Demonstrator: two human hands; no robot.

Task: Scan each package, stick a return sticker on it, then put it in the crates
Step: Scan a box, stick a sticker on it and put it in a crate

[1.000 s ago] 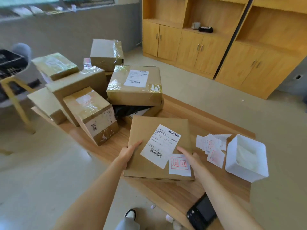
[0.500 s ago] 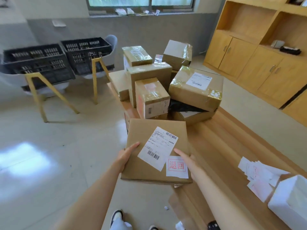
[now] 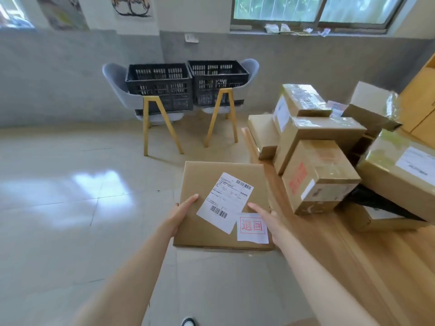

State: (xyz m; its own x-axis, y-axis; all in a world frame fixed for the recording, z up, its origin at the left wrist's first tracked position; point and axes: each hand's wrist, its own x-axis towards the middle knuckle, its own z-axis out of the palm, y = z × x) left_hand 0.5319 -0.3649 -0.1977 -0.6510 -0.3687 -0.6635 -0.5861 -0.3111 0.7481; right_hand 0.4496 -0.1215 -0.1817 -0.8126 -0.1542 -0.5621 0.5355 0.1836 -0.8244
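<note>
I hold a flat brown cardboard package [image 3: 207,184] in the air over the floor, left of the table. It carries a white shipping label [image 3: 226,202] and a white return sticker with red characters [image 3: 252,228]. My left hand [image 3: 182,211] grips its left edge, thumb on top. My right hand [image 3: 264,216] grips its right edge beside the sticker. Two black plastic crates [image 3: 160,87] [image 3: 217,81] sit on grey chairs against the far wall, straight beyond the package.
A wooden table [image 3: 329,255] at the right bears a pile of several taped cardboard boxes [image 3: 317,177]. The chairs have yellow wooden legs [image 3: 162,125]. Pale tiled floor [image 3: 70,208] lies between me and the crates. My shoe [image 3: 188,322] shows at the bottom.
I have lifted the package off the table and turned left with it. The crates have come into the middle of the view; the sticker pile and white tray have left it.
</note>
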